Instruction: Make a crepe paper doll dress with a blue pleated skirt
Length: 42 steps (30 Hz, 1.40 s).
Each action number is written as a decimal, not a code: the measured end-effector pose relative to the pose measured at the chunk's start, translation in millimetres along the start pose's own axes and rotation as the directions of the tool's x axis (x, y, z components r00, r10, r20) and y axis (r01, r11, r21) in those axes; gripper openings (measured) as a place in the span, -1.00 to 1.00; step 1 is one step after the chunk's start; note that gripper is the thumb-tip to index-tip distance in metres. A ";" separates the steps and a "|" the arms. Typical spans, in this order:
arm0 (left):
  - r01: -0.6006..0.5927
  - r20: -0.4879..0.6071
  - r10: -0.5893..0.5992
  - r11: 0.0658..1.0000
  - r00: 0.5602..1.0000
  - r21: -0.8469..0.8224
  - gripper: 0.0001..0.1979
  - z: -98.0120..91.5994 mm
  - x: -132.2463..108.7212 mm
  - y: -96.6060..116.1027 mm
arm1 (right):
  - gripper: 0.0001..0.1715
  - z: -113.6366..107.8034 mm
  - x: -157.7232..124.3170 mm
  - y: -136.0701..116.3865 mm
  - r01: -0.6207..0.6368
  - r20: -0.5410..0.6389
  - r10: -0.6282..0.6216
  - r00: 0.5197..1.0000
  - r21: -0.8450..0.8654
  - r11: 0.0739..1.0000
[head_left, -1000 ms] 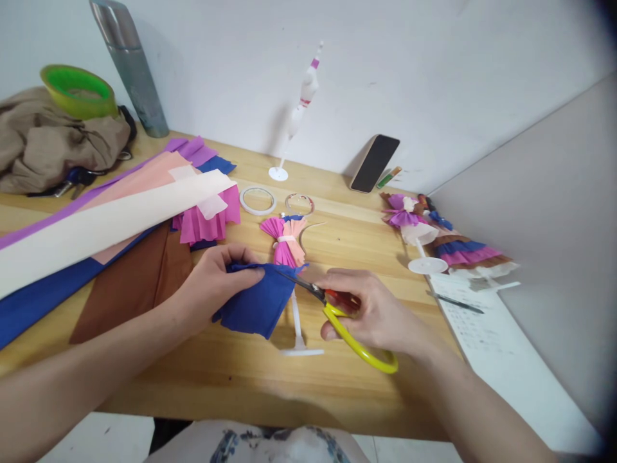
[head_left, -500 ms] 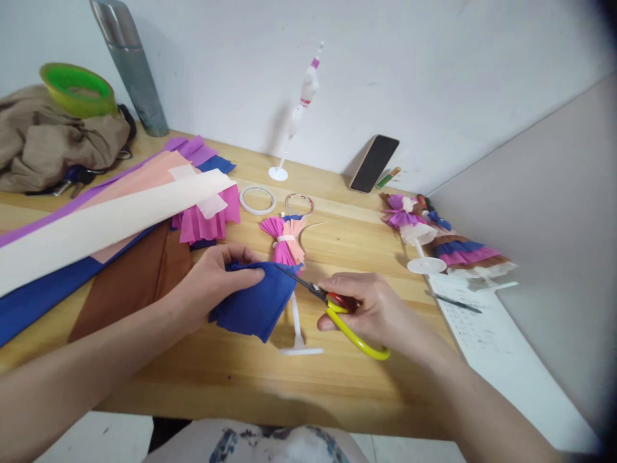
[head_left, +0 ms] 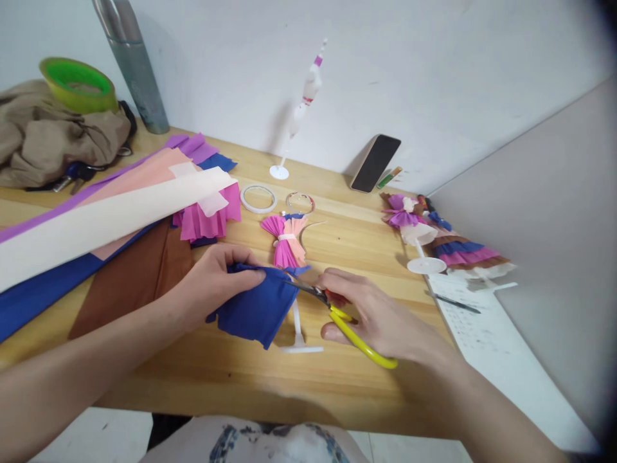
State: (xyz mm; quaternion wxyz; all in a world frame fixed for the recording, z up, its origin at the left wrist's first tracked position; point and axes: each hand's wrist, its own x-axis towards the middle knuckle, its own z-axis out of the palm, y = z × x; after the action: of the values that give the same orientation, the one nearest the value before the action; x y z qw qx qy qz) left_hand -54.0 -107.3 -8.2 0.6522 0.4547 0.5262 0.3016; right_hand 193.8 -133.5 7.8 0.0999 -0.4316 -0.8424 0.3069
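My left hand (head_left: 222, 276) pinches a folded piece of blue crepe paper (head_left: 258, 305) along its upper edge. In my right hand (head_left: 366, 315) are scissors (head_left: 351, 331) with yellow handles, their blades slightly apart at the blue paper's upper right corner. A narrow blue strip rises off the edge by the blades. Behind the paper stands or lies a white stand (head_left: 299, 337), its base showing below. A pink and peach pleated paper bow (head_left: 286, 238) tied with a pale band lies just beyond my hands.
Long crepe strips (head_left: 106, 202) in white, peach, purple, blue and brown spread at left. Tape rolls (head_left: 259, 199), a white doll figure (head_left: 308, 96), a phone (head_left: 376, 163) and a flask (head_left: 139, 77) stand or lie farther back. Paper-dressed figures (head_left: 463, 247) and a written sheet (head_left: 475, 328) are at right.
The scissor blades have opened and shifted slightly down and right. A thin blue strip now parts from the paper's upper edge, and the paper's lower corner hangs a little lower.
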 end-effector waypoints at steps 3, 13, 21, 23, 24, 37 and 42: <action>-0.023 -0.014 0.023 0.999 1.000 0.026 -0.81 1.5 -0.8 1.2 | -0.60 1.2 3.7 -2.1 0.018 0.001 -0.018 1.000 0.008 1.000; -0.079 0.017 0.078 0.993 0.997 0.084 -0.83 0.2 1.7 -4.4 | -0.60 -4.1 5.2 0.2 0.019 0.054 -0.021 0.998 0.022 1.000; -0.085 0.027 0.083 0.992 0.996 0.096 -0.86 3.4 2.3 -5.1 | -0.70 -0.7 11.5 -6.4 0.051 0.014 -0.052 0.999 0.044 0.998; -0.074 0.030 0.072 0.994 0.997 0.083 -0.87 4.3 1.4 -3.4 | -0.71 0.0 12.5 -7.5 0.063 0.013 -0.063 0.998 0.041 0.997; -0.072 0.030 0.070 0.995 0.997 0.075 -0.88 4.7 1.0 -2.9 | -0.72 0.1 12.9 -8.0 0.068 0.010 -0.068 0.998 0.039 0.997; -0.088 0.007 0.088 0.992 0.996 0.090 -0.91 5.7 -0.6 -1.6 | -0.68 0.2 14.0 -10.0 0.049 -0.011 -0.049 0.999 0.030 0.998; -0.065 0.015 0.064 0.995 0.998 0.070 -0.91 6.2 -0.3 -1.6 | -0.64 3.7 14.7 -5.6 0.057 -0.061 -0.055 0.997 0.034 0.998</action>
State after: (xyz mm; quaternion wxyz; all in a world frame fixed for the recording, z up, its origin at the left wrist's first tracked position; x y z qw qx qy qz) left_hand -48.4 -110.0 -9.3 0.6289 0.4963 0.5174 0.3009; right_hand 179.5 -125.9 6.8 0.1413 -0.4149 -0.8452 0.3059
